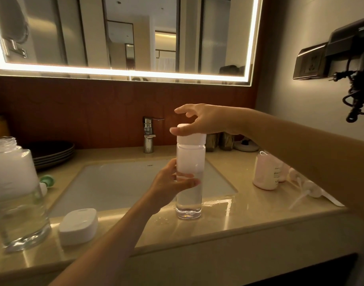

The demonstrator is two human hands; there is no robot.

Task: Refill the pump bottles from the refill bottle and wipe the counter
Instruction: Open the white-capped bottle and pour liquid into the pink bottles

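Observation:
A tall clear refill bottle point(189, 195) with a white cap point(194, 138) stands upright on the wet front edge of the counter point(228, 221), in front of the sink. My left hand point(170, 187) grips the bottle's middle. My right hand point(206, 119) is on top, thumb and fingers around the white cap. At the right, a pink pump bottle point(264, 172) stands without its pump, with a second bottle partly hidden behind it. A loose white pump head point(307, 191) lies on the counter beside them.
A large glass jar point(16, 193) with an open mouth stands at the front left, next to a white soap box point(79, 226). Dark plates point(53, 152) are stacked at the back left. The faucet point(148, 134) rises behind the sink basin point(119, 182). A hair dryer point(354, 58) hangs on the right wall.

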